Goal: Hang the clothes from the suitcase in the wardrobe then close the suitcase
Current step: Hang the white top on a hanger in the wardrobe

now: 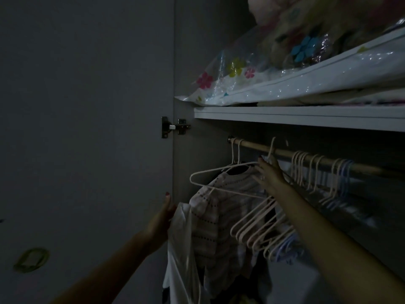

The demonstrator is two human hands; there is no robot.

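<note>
In the dark wardrobe, a wooden rail runs under a shelf. My right hand is up at the rail and holds the neck of a white hanger, whose hook is at the rail. A pale striped knit top hangs on that hanger. Lower left, my left hand lies with straight fingers against the edge of a white garment that hangs beside the knit top. The suitcase is out of view.
Several empty white and pale blue hangers crowd the rail to the right. The shelf above carries clear flower-printed storage bags. The open wardrobe door with its hinge stands to the left.
</note>
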